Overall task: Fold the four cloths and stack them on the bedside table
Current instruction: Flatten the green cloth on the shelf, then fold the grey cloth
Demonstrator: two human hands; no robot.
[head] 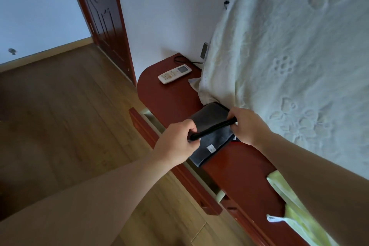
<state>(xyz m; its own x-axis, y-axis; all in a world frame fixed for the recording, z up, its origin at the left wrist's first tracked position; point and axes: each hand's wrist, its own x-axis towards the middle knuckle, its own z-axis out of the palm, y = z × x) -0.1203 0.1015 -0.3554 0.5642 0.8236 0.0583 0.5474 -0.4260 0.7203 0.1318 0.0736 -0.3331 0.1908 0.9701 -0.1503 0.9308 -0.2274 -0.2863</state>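
Both hands are clenched on a folded dark grey cloth (209, 120); the left hand (179, 142) pinches its near-left end and the right hand (246, 126) its far-right end, so the folded edge runs taut between them like a dark bar. That cloth is held just above, perhaps touching, a second folded grey cloth (211, 148) with a small white label, which lies flat on the red-brown bedside worktop (171, 96); its near corner overhangs the worktop's front edge. Further back on the worktop lies a white remote control (175, 74), well apart from the cloths, with a black cable (183, 59) behind it by the wall. A pale embossed bedspread (289, 66) spills over the right side; a drawer (151, 126) below stands partly pulled out over the wooden floor (69, 106).
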